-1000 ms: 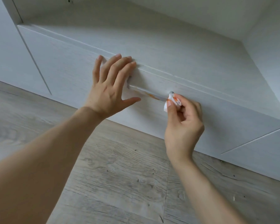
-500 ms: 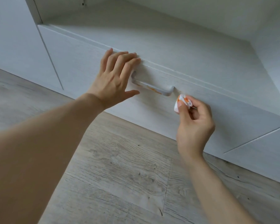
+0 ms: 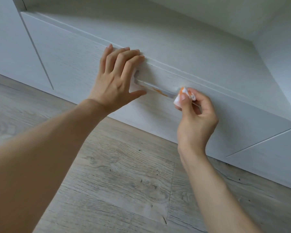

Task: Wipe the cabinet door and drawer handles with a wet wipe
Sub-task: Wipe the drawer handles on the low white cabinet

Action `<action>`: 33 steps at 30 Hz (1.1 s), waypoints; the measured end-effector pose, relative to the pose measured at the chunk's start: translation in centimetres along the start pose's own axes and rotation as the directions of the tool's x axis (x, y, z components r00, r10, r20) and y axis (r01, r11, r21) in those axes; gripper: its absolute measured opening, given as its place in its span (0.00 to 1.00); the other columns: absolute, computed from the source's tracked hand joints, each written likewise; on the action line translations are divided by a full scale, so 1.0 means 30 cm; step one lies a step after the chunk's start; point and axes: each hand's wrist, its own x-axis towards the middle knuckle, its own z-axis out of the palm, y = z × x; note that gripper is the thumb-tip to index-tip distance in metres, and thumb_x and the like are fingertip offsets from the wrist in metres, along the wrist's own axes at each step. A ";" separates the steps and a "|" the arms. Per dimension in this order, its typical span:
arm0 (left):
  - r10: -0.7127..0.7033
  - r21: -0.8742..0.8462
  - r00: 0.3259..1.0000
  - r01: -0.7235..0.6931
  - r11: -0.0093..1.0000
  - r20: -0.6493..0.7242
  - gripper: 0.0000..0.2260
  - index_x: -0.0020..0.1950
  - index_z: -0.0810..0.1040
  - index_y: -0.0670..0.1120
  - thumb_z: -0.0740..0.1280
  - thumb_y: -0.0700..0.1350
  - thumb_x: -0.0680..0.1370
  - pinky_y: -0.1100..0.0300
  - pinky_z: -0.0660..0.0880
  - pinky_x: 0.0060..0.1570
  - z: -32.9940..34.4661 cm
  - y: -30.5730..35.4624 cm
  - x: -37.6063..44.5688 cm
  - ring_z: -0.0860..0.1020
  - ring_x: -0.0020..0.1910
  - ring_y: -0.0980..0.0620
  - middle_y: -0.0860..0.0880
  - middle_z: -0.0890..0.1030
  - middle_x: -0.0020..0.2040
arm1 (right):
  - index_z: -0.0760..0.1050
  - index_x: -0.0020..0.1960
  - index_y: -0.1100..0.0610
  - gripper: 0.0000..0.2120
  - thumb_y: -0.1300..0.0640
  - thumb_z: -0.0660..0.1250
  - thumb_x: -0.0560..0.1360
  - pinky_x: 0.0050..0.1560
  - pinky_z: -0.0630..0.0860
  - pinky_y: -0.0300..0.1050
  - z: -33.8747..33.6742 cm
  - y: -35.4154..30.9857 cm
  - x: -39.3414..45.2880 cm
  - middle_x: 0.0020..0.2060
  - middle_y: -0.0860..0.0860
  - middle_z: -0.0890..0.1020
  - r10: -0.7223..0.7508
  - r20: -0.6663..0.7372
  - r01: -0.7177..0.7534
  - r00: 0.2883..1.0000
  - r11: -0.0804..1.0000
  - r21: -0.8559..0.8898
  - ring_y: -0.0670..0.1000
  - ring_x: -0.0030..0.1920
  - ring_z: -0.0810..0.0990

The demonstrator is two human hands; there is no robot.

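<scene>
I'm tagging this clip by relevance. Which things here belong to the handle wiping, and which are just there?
Part of the job:
drawer handle with an orange smear
folded wet wipe, pinched in the right hand
left hand, flat on the drawer front

Just there:
wood floor
neighbouring cabinet door

Change over the last 1 s. The right hand (image 3: 196,118), pinching the folded wet wipe (image 3: 183,96), had drawn slightly off the right end of the drawer handle (image 3: 155,89); the wipe now touches that end again. The orange smear on the handle persists, not yet wiped. The left hand's (image 3: 114,81) fingertips have crept up to the drawer front's (image 3: 71,52) top edge.
</scene>
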 end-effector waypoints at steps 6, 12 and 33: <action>0.005 0.000 1.000 -0.005 1.000 -0.002 0.35 0.67 0.65 0.43 0.72 0.61 0.70 0.41 0.56 0.70 0.004 -0.004 -0.001 0.66 0.66 0.43 0.41 0.74 0.64 | 0.77 0.44 0.48 0.11 0.65 0.69 0.73 0.44 0.78 0.41 -0.023 -0.005 -0.008 0.43 0.56 0.80 -0.163 0.160 0.180 0.974 0.979 -0.094 0.49 0.39 0.82; -0.001 -0.002 1.000 0.001 1.000 0.008 0.34 0.67 0.64 0.43 0.72 0.61 0.70 0.41 0.56 0.70 -0.002 0.002 0.000 0.65 0.66 0.43 0.41 0.74 0.64 | 0.79 0.47 0.53 0.08 0.64 0.71 0.70 0.45 0.77 0.42 0.009 0.012 -0.042 0.42 0.44 0.76 -0.297 0.186 0.315 0.937 0.946 -0.075 0.55 0.43 0.82; 0.012 -0.016 0.999 -0.011 1.000 0.035 0.36 0.68 0.64 0.42 0.73 0.59 0.69 0.42 0.54 0.71 -0.011 -0.001 -0.003 0.63 0.68 0.44 0.41 0.72 0.66 | 0.76 0.40 0.46 0.15 0.66 0.72 0.69 0.45 0.77 0.39 0.071 0.040 -0.083 0.40 0.59 0.81 -0.208 -0.071 0.211 0.976 0.977 0.040 0.52 0.42 0.81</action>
